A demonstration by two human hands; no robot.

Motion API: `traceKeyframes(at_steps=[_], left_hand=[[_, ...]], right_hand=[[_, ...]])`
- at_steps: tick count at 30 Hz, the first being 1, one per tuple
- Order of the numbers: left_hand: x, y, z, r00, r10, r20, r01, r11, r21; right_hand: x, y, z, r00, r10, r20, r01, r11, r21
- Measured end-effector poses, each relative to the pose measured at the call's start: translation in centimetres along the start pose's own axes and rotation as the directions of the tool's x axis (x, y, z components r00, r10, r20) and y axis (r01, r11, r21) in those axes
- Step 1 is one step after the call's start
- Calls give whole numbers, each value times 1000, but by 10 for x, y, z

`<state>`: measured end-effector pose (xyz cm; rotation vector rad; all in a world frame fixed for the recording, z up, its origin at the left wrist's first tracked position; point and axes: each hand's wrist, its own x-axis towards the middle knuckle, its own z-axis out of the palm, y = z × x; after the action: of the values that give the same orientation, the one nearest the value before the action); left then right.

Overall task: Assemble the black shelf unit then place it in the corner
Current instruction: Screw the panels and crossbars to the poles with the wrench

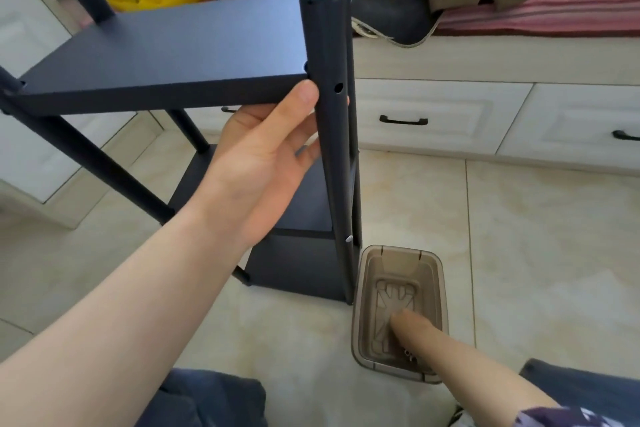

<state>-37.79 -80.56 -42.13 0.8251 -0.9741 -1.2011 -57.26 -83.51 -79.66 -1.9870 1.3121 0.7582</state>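
In the head view, the black shelf unit stands on the tiled floor ahead of me, filling the frame from 9 o'clock to centre, with its lower boards dropping toward 6 o'clock. It is not in any corner I can see. My left hand comes up from 8 o'clock and grips the front post just under the top board, thumb pressed against the board's edge and fingers wrapped behind the tube. I read that grip as a clamp, keeping board and post lined up so the open screw hole beside my thumb stays square to the joint. Lower on the same post, a silver screw head is already seated, so I judge this upper joint to be the one in hand. My right hand reaches in from 5 o'clock into the brown translucent box, which sits on the floor touching the unit's foot, probably kept close so I can fetch fasteners without letting go. A few small metal bits lie by my knuckles, but the fingers are blurred behind the box wall, and I cannot tell whether they hold anything.
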Motion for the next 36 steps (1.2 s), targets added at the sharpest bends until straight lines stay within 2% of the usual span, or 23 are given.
traceKeyframes(at_steps=[6,11,19,25,27,29,33,36], left_hand=[[1,-1,-3,1000,-4,17,4,1000,5],[2,-1,-6,1000,-2,26,2,1000,11],[1,-2,-6,1000,-12,1,12,1000,-20],[-4,0,-5,1000,-18,-22,18,999,-28],[-4,0,-5,999,-20,-36,19,999,-37],[-3,0,-4,999,-20,-50,18,999,-43],[-3,0,-2,996,-18,-85,15,999,-34],[-4,2,1,995,-19,-95,14,999,-50]], right_hand=[[5,-3,2,999,-15,-34,13,997,-71],[5,-6,-16,997,-36,-70,34,999,-32],[-24,-38,-98,984,-164,-76,151,978,-144],[-100,-63,-165,927,-350,-135,311,919,-243],[-132,-65,-186,891,-434,-131,397,887,-238],[-169,-64,-208,829,-528,-187,493,846,-202],[-250,-63,-241,656,-642,-397,689,724,-32],[-297,-66,-259,502,-624,-599,810,582,72]])
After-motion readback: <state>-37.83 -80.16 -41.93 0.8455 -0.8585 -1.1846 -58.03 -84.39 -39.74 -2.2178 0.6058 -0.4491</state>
